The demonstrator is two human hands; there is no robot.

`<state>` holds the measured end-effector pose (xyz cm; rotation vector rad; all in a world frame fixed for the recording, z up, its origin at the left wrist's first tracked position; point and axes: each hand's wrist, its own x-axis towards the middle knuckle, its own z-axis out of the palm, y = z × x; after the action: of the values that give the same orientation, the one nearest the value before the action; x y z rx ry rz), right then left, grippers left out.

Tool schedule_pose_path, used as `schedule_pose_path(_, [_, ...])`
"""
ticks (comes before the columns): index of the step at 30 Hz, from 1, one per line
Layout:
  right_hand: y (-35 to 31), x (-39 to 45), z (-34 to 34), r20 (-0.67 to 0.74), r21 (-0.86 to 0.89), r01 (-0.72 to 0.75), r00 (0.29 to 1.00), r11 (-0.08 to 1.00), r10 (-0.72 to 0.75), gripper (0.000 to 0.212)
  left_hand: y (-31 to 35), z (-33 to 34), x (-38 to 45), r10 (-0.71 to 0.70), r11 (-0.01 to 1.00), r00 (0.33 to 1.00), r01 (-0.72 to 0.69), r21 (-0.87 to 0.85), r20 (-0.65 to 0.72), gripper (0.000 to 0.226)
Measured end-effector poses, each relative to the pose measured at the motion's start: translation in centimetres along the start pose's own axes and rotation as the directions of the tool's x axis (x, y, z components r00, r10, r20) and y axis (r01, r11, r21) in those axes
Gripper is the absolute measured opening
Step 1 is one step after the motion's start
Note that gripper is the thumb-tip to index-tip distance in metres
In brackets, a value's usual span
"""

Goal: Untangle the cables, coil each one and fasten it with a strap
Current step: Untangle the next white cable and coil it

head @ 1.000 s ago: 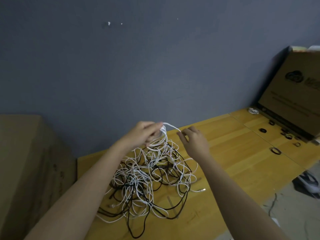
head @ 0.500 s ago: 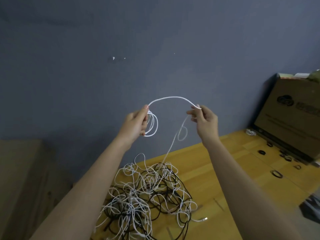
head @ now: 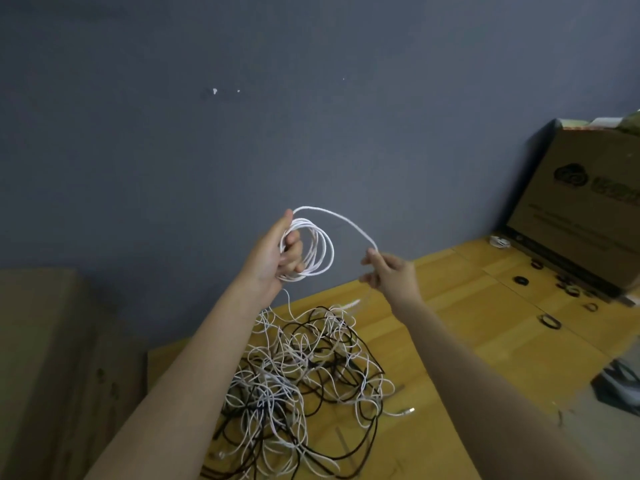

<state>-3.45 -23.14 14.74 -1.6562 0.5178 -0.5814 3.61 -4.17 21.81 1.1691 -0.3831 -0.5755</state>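
Left hand (head: 277, 252) grips white cable coil (head: 311, 251), right hand (head: 391, 271) pinches its tail; tail may snag in the tangled pile (head: 304, 375), dragging it up.

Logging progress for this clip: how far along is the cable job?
Early. Possibly done: one small white bundle by the cardboard box, too small to confirm. In hand: the left hand holds a white coil, the right hand feeding its cable. Left: the tangled pile, and straps lying unused.

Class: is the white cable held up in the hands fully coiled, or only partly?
Partly coiled. The left hand grips several loops of thin white cable; a strand arcs to the right hand and trails into the tangled pile.
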Motion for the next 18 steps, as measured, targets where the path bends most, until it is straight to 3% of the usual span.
schedule_pose_path(3, [2.7, -1.6, 1.7, 0.101, -0.129, -0.081, 0.990, 0.988, 0.094, 0.023, -0.5, -0.2, 0.0, 0.068, 0.998, 0.996, -0.067, 0.019, -0.058, 0.045])
schedule_pose_path(5, [4.5, -3.0, 2.7, 0.182, -0.352, 0.037, 0.983, 0.935, 0.029, 0.027, -1.2, -0.6, 0.2, 0.135, 0.983, 0.986, -0.121, 0.138, -0.094, 0.042])
schedule_pose_path(8, [6.7, -5.2, 3.9, 0.347, -0.676, 0.351, 0.927, 0.648, -0.141, 0.033, -3.2, -1.1, 0.2, 0.183, 0.943, 0.979, -0.149, 0.298, -0.090, 0.034])
schedule_pose_path(11, [7.7, -7.0, 5.1, 0.527, -0.716, 0.586, 0.810, 0.380, -0.257, 0.029, -5.7, -1.5, 0.4, 0.238, 0.880, 0.968, -0.182, 0.439, -0.076, 0.020])
schedule_pose_path(14, [8.9, -8.6, 5.5, 0.597, -0.639, 0.735, 0.660, 0.227, -0.456, 0.039, -7.9, -2.6, 1.2, 0.246, 0.674, 0.968, -0.202, 0.710, 0.042, 0.031])
schedule_pose_path(18, [9.1, -8.4, 4.5, 0.578, -0.488, 0.847, 0.493, 0.209, -0.651, 0.036, -9.3, -4.3, 1.0, 0.030, 0.177, 0.982, -0.187, 0.966, 0.185, 0.043])
